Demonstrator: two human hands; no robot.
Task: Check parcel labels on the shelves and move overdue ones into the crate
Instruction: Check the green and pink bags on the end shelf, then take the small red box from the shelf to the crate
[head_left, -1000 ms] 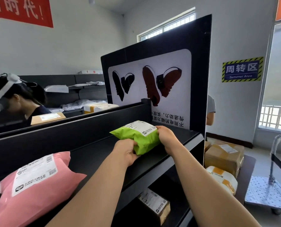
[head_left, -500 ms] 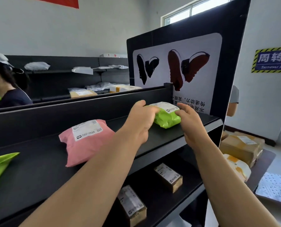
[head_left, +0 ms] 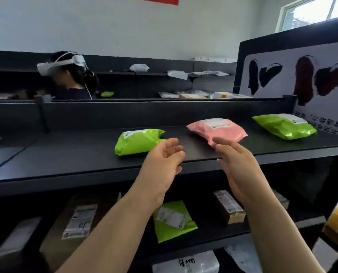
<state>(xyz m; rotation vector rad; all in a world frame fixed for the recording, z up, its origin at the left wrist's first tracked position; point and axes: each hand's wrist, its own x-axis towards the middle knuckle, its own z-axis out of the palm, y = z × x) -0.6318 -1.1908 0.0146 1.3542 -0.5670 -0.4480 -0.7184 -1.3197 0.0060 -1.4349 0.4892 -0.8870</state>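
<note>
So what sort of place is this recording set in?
Likely a parcel pickup or sorting depot: black shelving holds labelled poly mailers, such as the pink mailer, with a small labelled cardboard box on the tier below.

I get one wide-angle view from the wearer's head, facing forward and slightly down at the black shelf (head_left: pixel 65 158), which crosses mid-frame close by. The left hand (head_left: pixel 162 164) and right hand (head_left: pixel 241 170) sit at centre frame, forearms entering from the bottom edge.
</note>
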